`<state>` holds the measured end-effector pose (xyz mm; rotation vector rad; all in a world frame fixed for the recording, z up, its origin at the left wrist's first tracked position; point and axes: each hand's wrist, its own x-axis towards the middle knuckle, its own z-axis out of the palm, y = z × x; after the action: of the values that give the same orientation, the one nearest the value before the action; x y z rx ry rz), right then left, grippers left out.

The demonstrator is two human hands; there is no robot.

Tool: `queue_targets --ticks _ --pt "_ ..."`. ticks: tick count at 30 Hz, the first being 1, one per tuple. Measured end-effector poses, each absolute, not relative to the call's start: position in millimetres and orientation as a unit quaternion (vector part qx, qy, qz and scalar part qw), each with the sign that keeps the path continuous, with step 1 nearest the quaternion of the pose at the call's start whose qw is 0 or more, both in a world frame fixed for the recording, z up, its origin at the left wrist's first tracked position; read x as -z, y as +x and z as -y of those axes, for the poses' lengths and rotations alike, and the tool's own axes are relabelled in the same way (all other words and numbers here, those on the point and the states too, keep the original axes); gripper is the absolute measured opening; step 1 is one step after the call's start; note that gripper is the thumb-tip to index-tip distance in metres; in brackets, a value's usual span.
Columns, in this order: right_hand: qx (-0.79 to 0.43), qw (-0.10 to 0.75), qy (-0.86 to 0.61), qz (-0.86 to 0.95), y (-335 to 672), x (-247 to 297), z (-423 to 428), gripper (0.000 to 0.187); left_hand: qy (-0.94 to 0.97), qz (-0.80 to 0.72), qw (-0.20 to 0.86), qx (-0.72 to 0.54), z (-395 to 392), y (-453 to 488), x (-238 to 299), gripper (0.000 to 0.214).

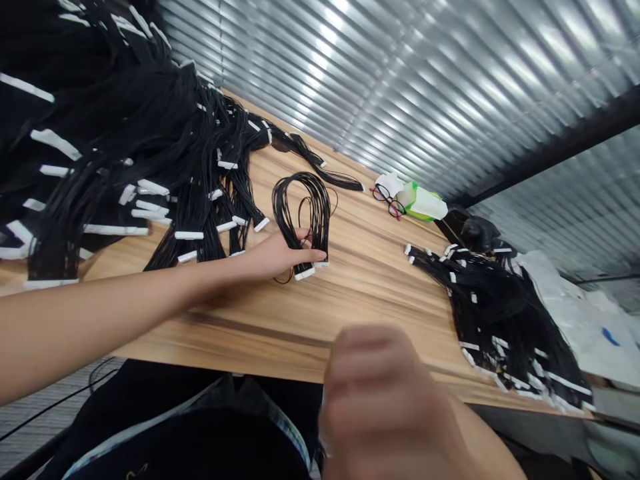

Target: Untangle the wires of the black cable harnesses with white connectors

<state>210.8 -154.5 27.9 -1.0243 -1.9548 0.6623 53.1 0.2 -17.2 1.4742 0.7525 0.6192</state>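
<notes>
One wooden surface [370, 300] carries a large heap of black cables [150, 120] at left and a smaller cable pile [505, 300] at right. The right hand [380, 400], blurred, is in the foreground; its grip I cannot tell. Between heap and pile, the left hand [286, 255] has its grip clamped on a looped cable bundle [320, 217], near its white connectors [305, 273].

Wood-grain tbl [375, 293], lt brown w/ darker streaks. Far edge: specs [390, 201], dark frame, just beside grn/wht soft pack [425, 203]; crumpled wht item [391, 182] right behind specs, can't ID. Corrugated metal wall [380, 80] behind tbl, shiny w/ bright glare; dark beam [550, 145] upper R. Far R: blk lumpy item [479, 233], can't ID, nr wht plastic sheeting [575, 307] w/ blue mark [610, 337]. Lower L: thin blk cord [60, 403], gray floor [30, 450].
</notes>
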Motion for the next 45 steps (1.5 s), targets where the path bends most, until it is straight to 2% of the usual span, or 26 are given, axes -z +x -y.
queue_targets --ticks 1,2,6,10,15,23,26,29,32,35,36,37,39,42,44,45 --pt "-0.309 0.465 -0.431 0.709 214 -16 139 0.051 0.638 -0.324 0.641 -0.279 1 52 15 0.037" --pt "-0.321 0.483 -0.444 0.683 217 -6 124 0.052 0.63 -0.319 0.648 -0.285 2 51 13 0.039" --pt "-0.366 0.518 -0.486 0.601 219 26 91 0.049 0.612 -0.301 0.676 -0.279 8 49 10 0.041" --pt "-0.442 0.532 -0.504 0.517 212 45 97 0.059 0.596 -0.288 0.708 -0.246 11 52 11 0.045" --pt "-0.437 0.565 -0.51 0.479 212 45 108 0.044 0.571 -0.264 0.741 -0.234 12 55 8 0.043" --pt "-0.451 0.496 -0.506 0.544 210 38 116 0.045 0.526 -0.262 0.775 -0.23 18 56 4 0.027" --pt "-0.461 0.476 -0.515 0.543 206 34 116 0.04 0.557 -0.266 0.75 -0.237 21 56 5 0.025" --pt "-0.488 0.529 -0.53 0.449 205 27 111 0.04 0.608 -0.283 0.684 -0.288 20 53 5 0.031" --pt "-0.458 0.605 -0.542 0.363 212 21 102 0.042 0.714 -0.347 0.519 -0.317 15 45 2 0.035" --pt "-0.395 0.644 -0.552 0.353 222 18 96 0.045 0.806 -0.357 0.343 -0.325 11 35 -7 0.028" --pt "-0.376 0.651 -0.555 0.357 224 18 95 0.044 0.826 -0.344 0.305 -0.327 10 33 -10 0.025" --pt "-0.361 0.654 -0.558 0.362 224 19 96 0.043 0.841 -0.332 0.282 -0.321 11 31 -12 0.031" --pt "-0.336 0.658 -0.562 0.371 222 20 97 0.039 0.851 -0.338 0.278 -0.292 12 30 -14 0.041" --pt "-0.304 0.668 -0.56 0.385 217 23 101 0.032 0.822 -0.409 0.324 -0.227 12 33 -12 0.024" --pt "-0.301 0.671 -0.556 0.388 216 24 102 0.03 0.804 -0.45 0.335 -0.197 10 36 -8 0.034" --pt "-0.309 0.668 -0.554 0.389 216 24 103 0.029 0.803 -0.456 0.33 -0.196 8 36 -6 0.031"
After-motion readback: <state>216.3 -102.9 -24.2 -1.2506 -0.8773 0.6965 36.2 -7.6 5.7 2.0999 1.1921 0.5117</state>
